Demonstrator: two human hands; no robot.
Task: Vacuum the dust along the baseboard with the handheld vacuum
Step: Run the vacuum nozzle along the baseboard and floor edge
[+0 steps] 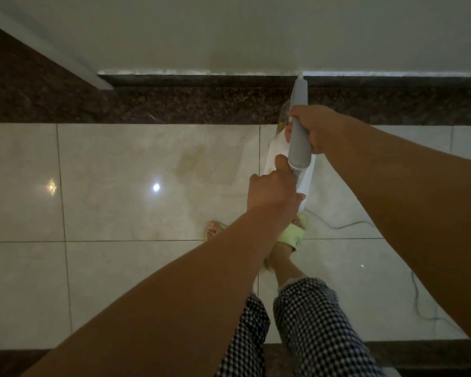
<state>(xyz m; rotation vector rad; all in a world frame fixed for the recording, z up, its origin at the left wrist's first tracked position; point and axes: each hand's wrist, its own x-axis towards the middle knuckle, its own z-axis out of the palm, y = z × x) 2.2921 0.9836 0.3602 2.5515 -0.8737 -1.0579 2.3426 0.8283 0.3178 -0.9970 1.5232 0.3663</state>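
A white and grey handheld vacuum points away from me toward the wall. Its narrow nozzle tip touches the top edge of the dark granite baseboard, where a pale line of dust lies. My right hand grips the grey handle from the right side. My left hand holds the rear white part of the vacuum, thumb up against the handle's end.
The white wall rises above the baseboard. A dark granite floor strip borders glossy cream tiles. A white door frame stands at left. A thin cord trails right across the tiles. My feet in yellow slippers stand below.
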